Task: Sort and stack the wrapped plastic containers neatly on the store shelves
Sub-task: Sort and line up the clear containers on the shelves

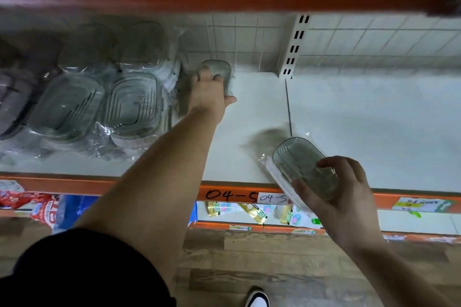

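left hand [209,93]: reaches to the back of the shelf, fingers curled over the small container [220,70], thumb out low on its right.
small container: clear grey-tinted plastic, rounded rectangle; stands at the shelf's rear by the grid back panel [249,40], just right of the stacks.
right hand [346,197]: fingers and thumb wrapped round the wrapped container [299,164], held tilted over the shelf's front edge.
wrapped container: oblong, rounded ends, tinted lid with concentric ribs, white base, crinkly clear film.
stacks [99,104]: same ribbed oblong containers in glossy film, left part of shelf, two side by side in front, more behind, blurred.
shelf [374,119]: matte white board, orange front rail [74,185].
writing: "04-5" in black marker on the rail, repeated on a white sticker [272,198].
upright [295,47]: white slotted metal post at the back.
lower packets [252,210]: gold and white, print unreadable.
floor [249,257]: wood-grain planks.
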Available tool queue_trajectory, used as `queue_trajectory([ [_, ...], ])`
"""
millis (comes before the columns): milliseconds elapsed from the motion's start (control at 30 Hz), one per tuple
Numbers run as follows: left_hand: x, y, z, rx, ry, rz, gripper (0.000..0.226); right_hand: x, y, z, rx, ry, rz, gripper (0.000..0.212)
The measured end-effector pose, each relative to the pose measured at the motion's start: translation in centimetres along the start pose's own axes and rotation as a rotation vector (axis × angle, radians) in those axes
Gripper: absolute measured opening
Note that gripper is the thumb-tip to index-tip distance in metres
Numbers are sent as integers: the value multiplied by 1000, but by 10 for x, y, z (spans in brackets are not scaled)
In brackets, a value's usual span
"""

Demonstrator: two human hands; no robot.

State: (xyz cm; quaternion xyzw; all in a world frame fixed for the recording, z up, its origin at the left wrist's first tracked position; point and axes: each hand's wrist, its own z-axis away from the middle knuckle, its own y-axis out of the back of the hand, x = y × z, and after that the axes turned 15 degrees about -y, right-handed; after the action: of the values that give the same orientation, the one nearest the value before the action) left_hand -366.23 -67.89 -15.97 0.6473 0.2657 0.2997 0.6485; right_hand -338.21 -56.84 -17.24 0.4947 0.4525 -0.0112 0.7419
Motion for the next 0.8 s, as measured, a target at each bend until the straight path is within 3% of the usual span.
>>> queue_trajectory([
  [100, -2, -10, 16, -26, -28, -12, 73, 1, -3, 3, 2, 21, 13, 63],
  [200, 5, -7, 37, -25, -72, 25, 68, 0, -7, 8, -1, 35, 27, 69],
  [433, 14, -21, 132, 251, -363, 199, 40, -14, -16, 18, -88, 51, 64, 73],
  [500, 4, -29, 157, 233, -402, 194, 34, -25, -26, 18, -90, 87, 88, 72],
  [800, -62, -33, 216, 226, -304, 187, 23, -105, -93, 2, -66, 219, 230, 57],
])
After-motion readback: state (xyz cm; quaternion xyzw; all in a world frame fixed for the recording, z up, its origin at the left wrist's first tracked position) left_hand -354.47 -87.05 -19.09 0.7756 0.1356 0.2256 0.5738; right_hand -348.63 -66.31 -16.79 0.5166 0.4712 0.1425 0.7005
